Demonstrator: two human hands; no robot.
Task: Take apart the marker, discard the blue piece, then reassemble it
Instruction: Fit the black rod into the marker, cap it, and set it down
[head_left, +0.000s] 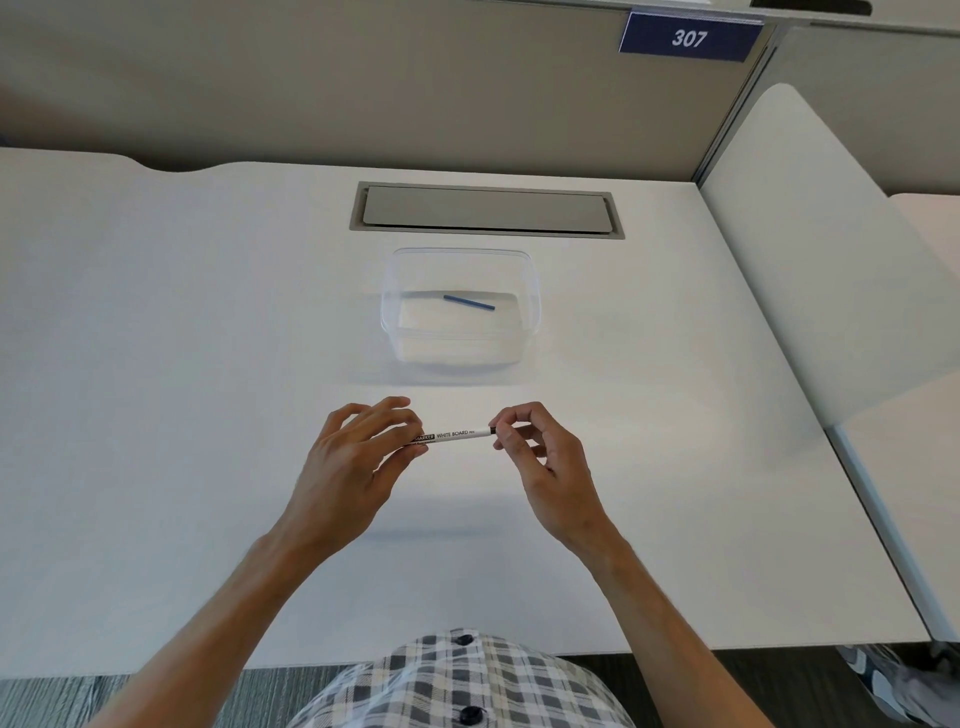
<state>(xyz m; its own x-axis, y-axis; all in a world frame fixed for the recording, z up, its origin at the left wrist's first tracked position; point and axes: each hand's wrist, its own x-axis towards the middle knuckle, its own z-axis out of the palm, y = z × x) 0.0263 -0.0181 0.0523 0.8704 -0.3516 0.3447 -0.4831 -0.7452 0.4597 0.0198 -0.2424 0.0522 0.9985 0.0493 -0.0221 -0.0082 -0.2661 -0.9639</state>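
2 hands hold the marker (456, 435) level above the white desk (208, 364), 1 at each end. My left hand (358, 457) is pinched tight around the left end. The fingertips of my right hand (540, 457) are pinched on the dark right end. The blue piece (469, 303) already lies in the clear plastic tub (531, 312) just beyond, so I think putting it back together is the step now. Next I should press or twist that end on snug; I cannot tell if it is fully seated. The marker is a thin, smooth white tube with black print.
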